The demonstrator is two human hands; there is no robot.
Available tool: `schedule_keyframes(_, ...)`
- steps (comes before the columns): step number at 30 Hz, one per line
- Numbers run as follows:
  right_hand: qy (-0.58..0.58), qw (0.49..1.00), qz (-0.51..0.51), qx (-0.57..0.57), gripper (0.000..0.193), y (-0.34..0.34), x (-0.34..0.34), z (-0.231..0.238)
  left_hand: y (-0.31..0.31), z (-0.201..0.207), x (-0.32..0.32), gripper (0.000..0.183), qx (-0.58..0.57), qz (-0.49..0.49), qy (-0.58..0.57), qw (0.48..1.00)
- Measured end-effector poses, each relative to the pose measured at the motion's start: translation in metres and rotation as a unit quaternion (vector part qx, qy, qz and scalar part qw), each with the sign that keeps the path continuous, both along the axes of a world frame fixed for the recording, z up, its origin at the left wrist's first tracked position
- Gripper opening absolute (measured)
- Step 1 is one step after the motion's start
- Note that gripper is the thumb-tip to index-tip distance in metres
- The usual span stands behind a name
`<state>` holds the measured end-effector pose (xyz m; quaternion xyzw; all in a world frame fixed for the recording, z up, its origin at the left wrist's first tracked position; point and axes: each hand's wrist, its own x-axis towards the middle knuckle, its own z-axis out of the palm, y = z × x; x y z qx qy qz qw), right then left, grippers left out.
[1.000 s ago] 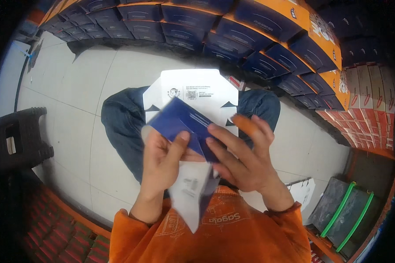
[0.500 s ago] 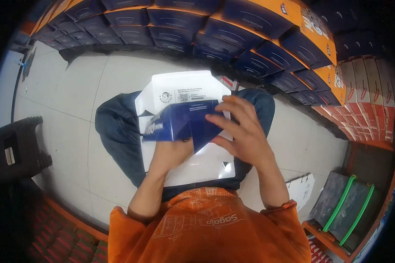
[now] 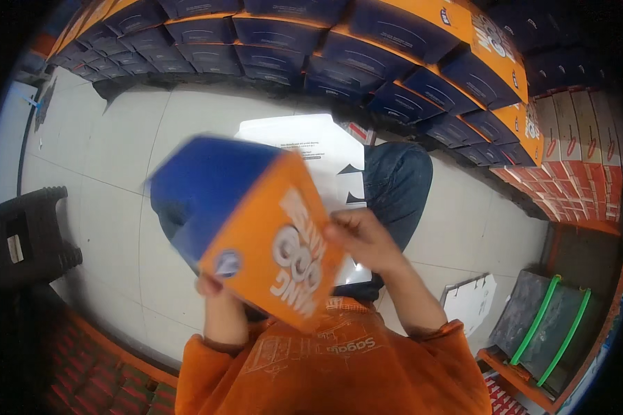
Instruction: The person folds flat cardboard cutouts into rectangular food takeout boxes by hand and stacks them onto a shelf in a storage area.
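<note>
Box: raised over a white card sheet, tilted, long extent running upper left to lower right. Left hand: at the lower-left corner; box lies up and to the right. Most fingers are hidden; cannot tell whether they grip. Right hand: fingers clamped on the right edge; box lies leftward. Markings: round blue badge, large blurred white lettering on orange; small dark print on the sheet.
</note>
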<state>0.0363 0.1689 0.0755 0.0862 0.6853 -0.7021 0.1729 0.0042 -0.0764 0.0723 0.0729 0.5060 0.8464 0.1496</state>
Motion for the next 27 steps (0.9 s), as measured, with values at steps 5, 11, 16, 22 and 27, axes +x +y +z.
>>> schedule_keyframes(5,0.417,0.883,-0.073,0.202,0.052,-0.019,-0.015,0.042,0.039,0.032,-0.027,0.111,-0.046,-0.232,0.004,0.972)
schedule_keyframes(11,0.435,0.799,-0.093,0.404,0.056,-0.014,0.0,0.035,0.038,0.04,-0.016,0.11,-0.1,-0.055,0.08,0.99)
schedule_keyframes(16,0.518,0.812,-0.183,0.199,0.041,-0.016,0.004,0.031,0.044,0.032,-0.039,0.109,0.0,-0.349,0.137,0.927)
schedule_keyframes(22,0.124,0.985,-0.005,0.116,0.1,0.024,0.045,0.067,0.112,-0.029,-0.017,0.1,-0.037,-0.199,0.117,0.972)
schedule_keyframes(27,0.321,0.824,-0.455,-0.105,0.045,0.162,0.068,0.122,0.164,-0.054,0.016,0.097,-0.493,-0.073,0.281,0.82)
